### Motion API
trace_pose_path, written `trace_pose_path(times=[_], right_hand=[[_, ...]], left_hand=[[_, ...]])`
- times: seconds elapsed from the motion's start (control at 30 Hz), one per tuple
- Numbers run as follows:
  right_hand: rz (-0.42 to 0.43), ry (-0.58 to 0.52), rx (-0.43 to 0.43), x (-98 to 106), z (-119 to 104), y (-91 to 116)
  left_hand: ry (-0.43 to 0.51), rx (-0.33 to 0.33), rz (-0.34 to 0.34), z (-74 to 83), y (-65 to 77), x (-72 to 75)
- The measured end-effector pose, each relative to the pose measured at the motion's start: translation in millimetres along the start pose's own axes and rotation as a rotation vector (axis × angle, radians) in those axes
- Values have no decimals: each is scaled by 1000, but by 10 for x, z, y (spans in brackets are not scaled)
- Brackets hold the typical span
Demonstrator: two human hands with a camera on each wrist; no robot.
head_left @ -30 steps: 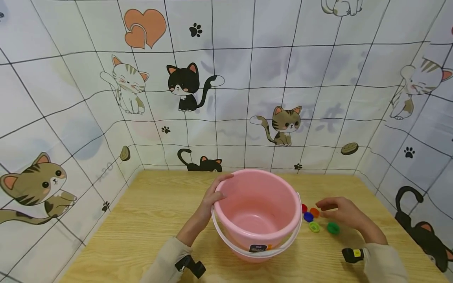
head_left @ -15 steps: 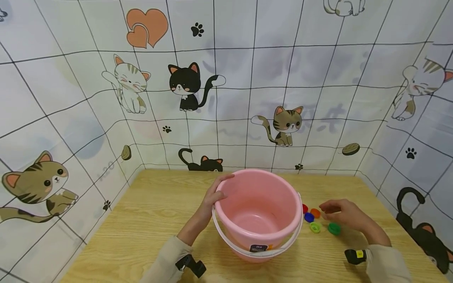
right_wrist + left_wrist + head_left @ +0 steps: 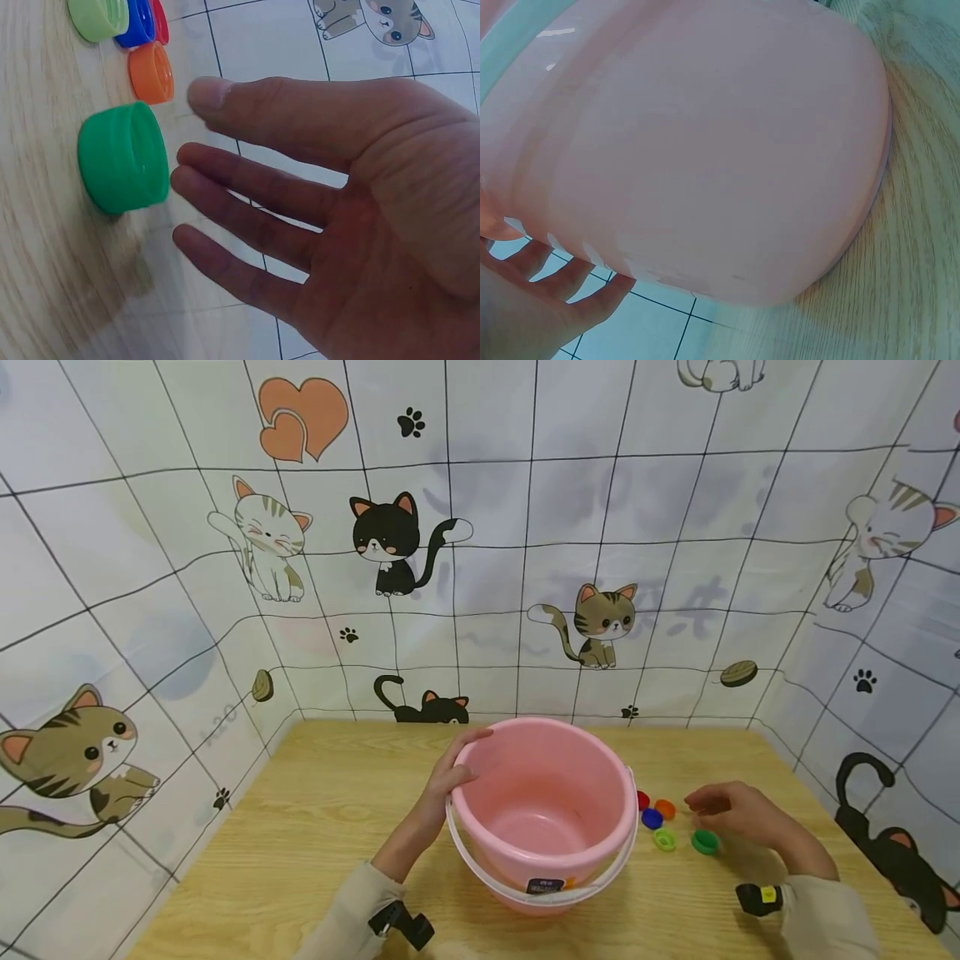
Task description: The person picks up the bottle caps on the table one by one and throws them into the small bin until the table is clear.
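A pink plastic bucket (image 3: 545, 872) with a white handle stands on the wooden table, its mouth tipped towards the head camera. My left hand (image 3: 441, 781) grips its left rim, the thumb over the edge and the fingers along the outside wall. In the left wrist view those fingers (image 3: 600, 304) lie against the pink wall. Right of the bucket, my right hand (image 3: 738, 814) hovers with fingers extended and holds nothing. Nearest to it is a green bottle cap (image 3: 124, 157), apart from the fingertips. Beside that lie orange (image 3: 665, 810), blue (image 3: 652, 818), red (image 3: 642, 801) and light green (image 3: 664, 840) caps.
The wooden table (image 3: 285, 843) meets a cat-patterned wall sheet (image 3: 495, 585) at the back and both sides. The white bucket handle (image 3: 525, 897) hangs down over the front of the bucket. A small black camera sits on each wrist.
My right hand has drifted slightly right, away from the caps. The left hand and the bucket have stayed in place, and the caps lie as before.
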State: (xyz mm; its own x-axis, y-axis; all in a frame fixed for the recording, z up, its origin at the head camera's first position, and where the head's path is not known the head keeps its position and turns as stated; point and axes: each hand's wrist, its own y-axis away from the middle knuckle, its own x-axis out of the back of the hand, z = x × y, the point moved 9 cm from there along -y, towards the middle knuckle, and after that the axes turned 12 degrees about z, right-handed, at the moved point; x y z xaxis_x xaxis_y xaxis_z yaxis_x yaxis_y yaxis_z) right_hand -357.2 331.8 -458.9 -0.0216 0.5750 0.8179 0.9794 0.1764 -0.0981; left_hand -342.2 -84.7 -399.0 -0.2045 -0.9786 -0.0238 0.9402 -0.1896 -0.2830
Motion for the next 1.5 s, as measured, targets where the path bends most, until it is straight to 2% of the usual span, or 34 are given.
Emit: trace_pose_path(times=[0.27,0.4,0.67,0.83,1.1,1.33,1.5], right_hand=[[-38,35,18,43,-10,53],[-95,28,-28,7,43,75],[-219,-112,-101,-104,105,150],[-271,-148,-103,-157,112,176],[-282,-179,-83,-210,137,190],[-282,-235,-1,-207,90,184],[-254,-193,-2,-176,112,167]], left_hand=[[6,3,-7,1,21,12],[2,9,-1,0,23,21],[-8,6,1,2,25,25],[-6,3,1,8,21,17],[-1,8,-5,-12,20,2],[2,9,-3,-15,16,-3],[0,9,1,-11,9,-7]])
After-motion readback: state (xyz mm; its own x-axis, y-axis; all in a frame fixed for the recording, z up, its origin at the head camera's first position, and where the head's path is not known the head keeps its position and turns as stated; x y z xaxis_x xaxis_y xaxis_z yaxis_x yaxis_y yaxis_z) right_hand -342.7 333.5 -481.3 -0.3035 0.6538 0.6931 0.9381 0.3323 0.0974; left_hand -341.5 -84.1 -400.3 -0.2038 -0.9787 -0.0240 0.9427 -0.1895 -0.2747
